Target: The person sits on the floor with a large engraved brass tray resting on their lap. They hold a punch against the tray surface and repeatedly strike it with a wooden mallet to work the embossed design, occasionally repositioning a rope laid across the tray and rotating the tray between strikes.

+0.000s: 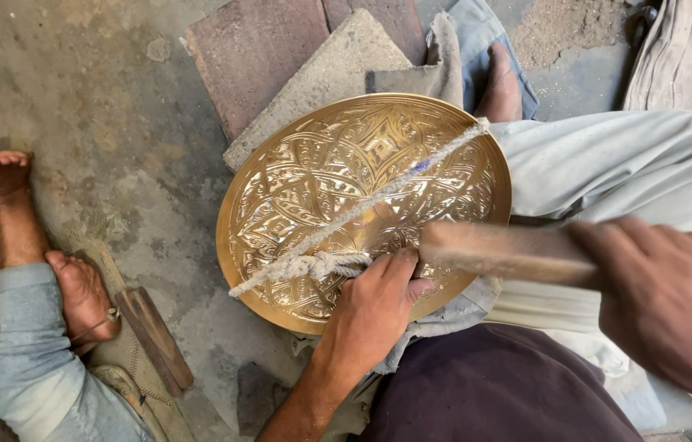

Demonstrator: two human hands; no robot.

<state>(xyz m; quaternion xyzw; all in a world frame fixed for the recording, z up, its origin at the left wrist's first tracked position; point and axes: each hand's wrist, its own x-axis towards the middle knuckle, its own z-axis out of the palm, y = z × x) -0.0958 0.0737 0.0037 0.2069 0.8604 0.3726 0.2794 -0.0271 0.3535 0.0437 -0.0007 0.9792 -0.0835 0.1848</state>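
Observation:
A round brass plate with engraved floral patterns rests tilted against my lap and a stone slab. A frayed rope stretches across its face from upper right to lower left, knotted near my left hand. That hand presses on the plate's lower part, its fingers curled around a small tool that is mostly hidden. My right hand grips a wooden handle, blurred with motion, whose far end is over the plate next to my left fingers.
Another person's bare feet and blue trouser leg lie at left on the dusty floor. Stone and brick slabs sit behind the plate. A wooden-handled tool lies on the floor. My bare foot is at top.

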